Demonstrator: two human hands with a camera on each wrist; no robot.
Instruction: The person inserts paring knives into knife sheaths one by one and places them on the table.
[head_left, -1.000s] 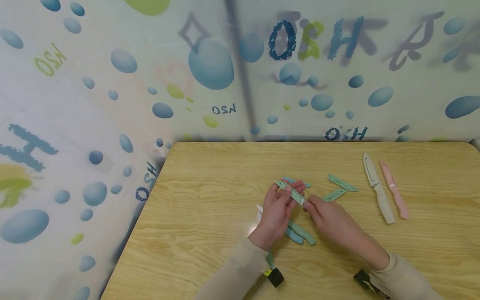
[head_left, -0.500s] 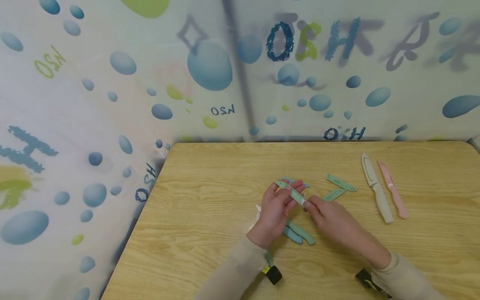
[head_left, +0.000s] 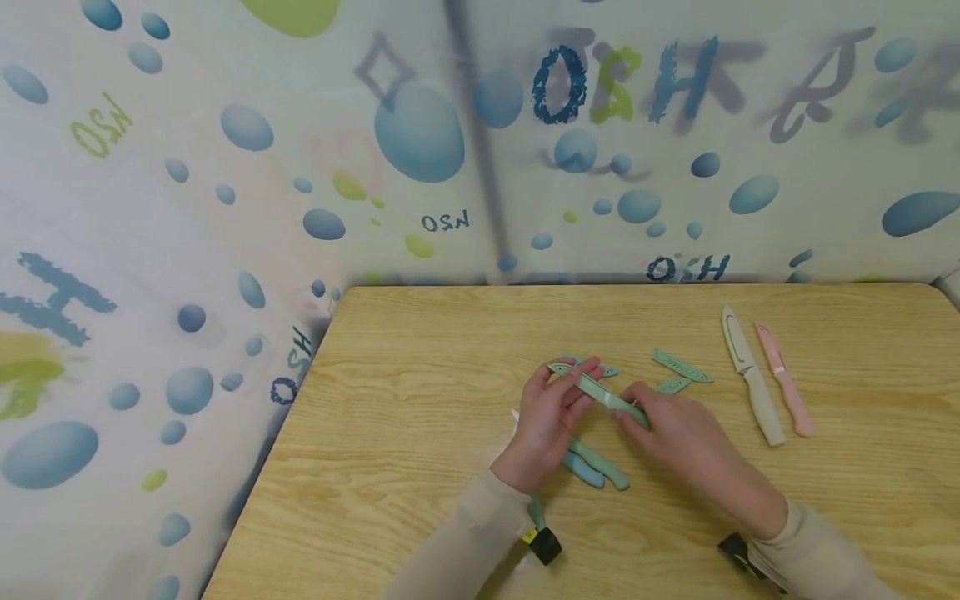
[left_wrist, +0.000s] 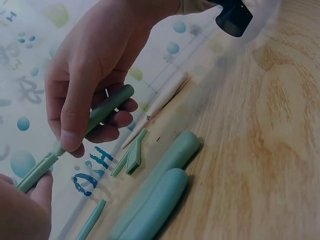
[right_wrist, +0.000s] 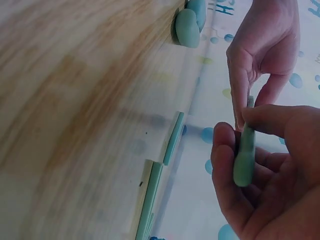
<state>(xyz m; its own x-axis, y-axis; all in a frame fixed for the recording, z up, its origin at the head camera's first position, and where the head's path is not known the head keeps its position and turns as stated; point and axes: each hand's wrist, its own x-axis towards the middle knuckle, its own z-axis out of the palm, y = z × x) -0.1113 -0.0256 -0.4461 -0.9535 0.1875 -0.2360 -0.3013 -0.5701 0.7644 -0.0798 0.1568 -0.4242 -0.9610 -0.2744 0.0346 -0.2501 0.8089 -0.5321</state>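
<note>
Between both hands [head_left: 543, 421] [head_left: 678, 429], green knife [head_left: 630, 410], partly in green sheath [head_left: 589, 386]

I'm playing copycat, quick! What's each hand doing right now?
Left hand: holding a green sheath, pinched with the thumb.
Right hand: holding a green knife handle, fingers curled around it.

From my feed, the printed backdrop [head_left: 330, 92] beyond the bench [head_left: 420, 350] reads large O [head_left: 538, 87], an S-shaped character [head_left: 613, 83] and H [head_left: 684, 79]. A smaller dark group [head_left: 687, 268], again ending in H, sits just above the far edge. Past the left edge I see a big blue H [head_left: 56, 292]. Lettering on a green sheath [head_left: 681, 366] near the bench's middle is too small for me.
</note>
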